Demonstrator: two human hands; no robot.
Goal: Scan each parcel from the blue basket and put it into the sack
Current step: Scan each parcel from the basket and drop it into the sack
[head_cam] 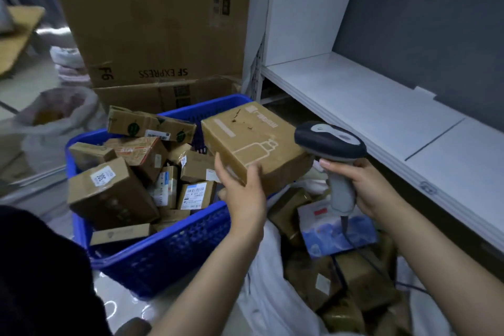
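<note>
Left grip (242,191) holds parcel (245,133) (basket (177,248) full).

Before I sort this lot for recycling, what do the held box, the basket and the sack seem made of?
Held box: brown cardboard, matte, with creased edges and white print. Basket: rigid blue plastic, slightly glossy, its walls moulded as a perforated grid. Sack: white and limp, falling in soft folds; probably woven plastic or cloth, but the weave is too blurred to tell.
</note>
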